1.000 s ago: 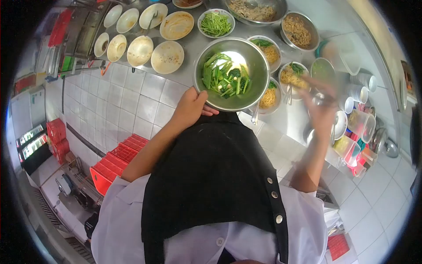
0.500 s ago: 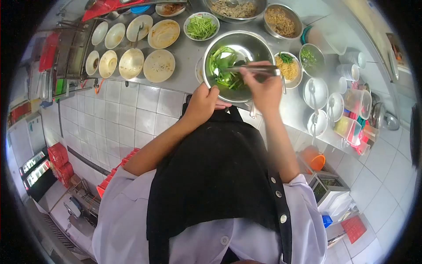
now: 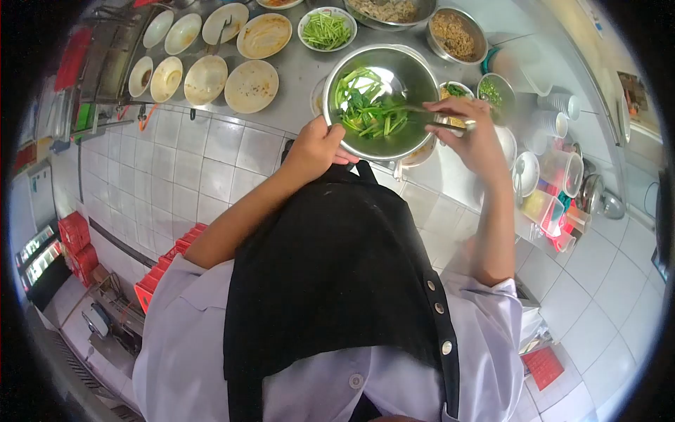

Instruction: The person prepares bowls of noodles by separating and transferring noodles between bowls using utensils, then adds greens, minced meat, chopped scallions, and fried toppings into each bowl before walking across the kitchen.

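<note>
My left hand (image 3: 316,149) grips the near left rim of a steel bowl (image 3: 425,77), thumb over the edge and fingers underneath. Cut leafy greens (image 3: 369,105) lie in the bowl. My right hand (image 3: 467,133) is closed on metal tongs (image 3: 450,126) at the bowl's right side, and their ends reach over the greens. Partly hidden behind the tongs and hand is a bowl of noodles with greens (image 3: 457,91). A bowl of chopped green herbs (image 3: 491,91) stands just past my right hand.
Used, stained plates (image 3: 252,88) stand in two rows at the left of the steel counter (image 3: 295,91). Along the back are a bowl of cut green stalks (image 3: 328,29) and bowls of minced food (image 3: 453,35). Stacked cups (image 3: 562,105) and plastic containers (image 3: 562,172) are at the right.
My right hand first came to the bowl from the right with the tongs, then drew back toward its right rim. My left hand keeps its hold on the bowl.
</note>
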